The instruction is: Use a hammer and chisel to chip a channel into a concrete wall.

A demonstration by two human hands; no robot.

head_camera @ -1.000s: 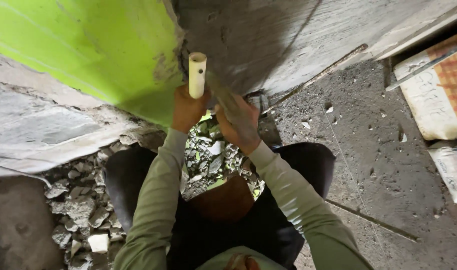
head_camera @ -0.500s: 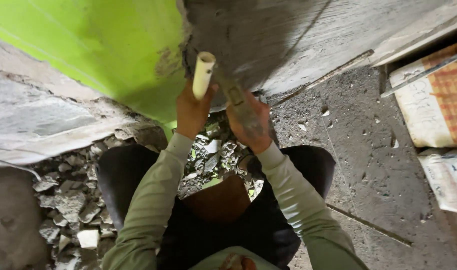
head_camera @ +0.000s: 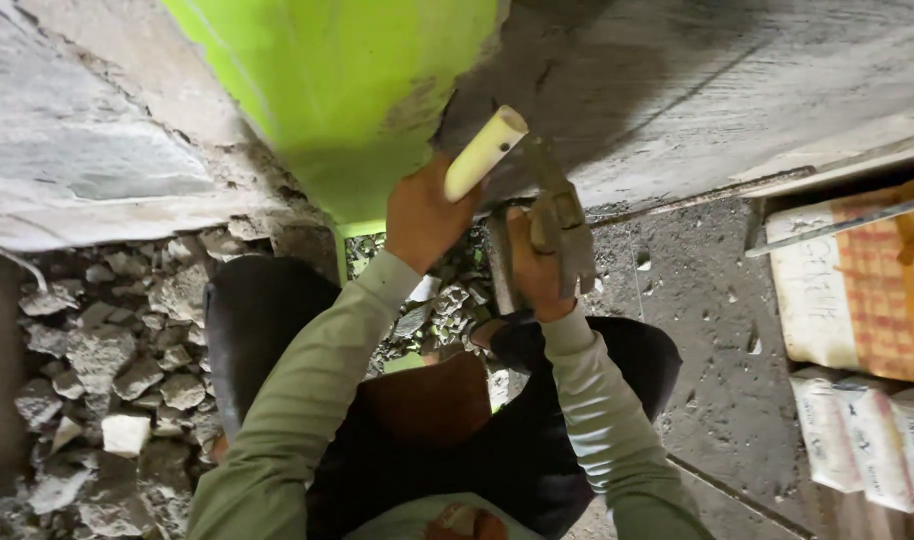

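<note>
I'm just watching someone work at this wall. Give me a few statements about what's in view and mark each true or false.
1. The left hand grips a cream-coloured pipe. True.
2. The right hand is empty. False: it holds a grey metal tool.
3. The painted wall patch is bright green. True.
4. The rubble lies on the person's right. False: it lies on their left.
5. Sacks lie on the floor at the right. True.

Left hand (head_camera: 424, 215) wraps a cream plastic tube (head_camera: 485, 152), tilted against the broken edge of the lime-green plastered wall (head_camera: 347, 90). Right hand (head_camera: 537, 265) has a tight grip on a dusty grey metal hammer (head_camera: 562, 225) just beside it, above grey stone rubble (head_camera: 107, 360) on the floor.
</note>
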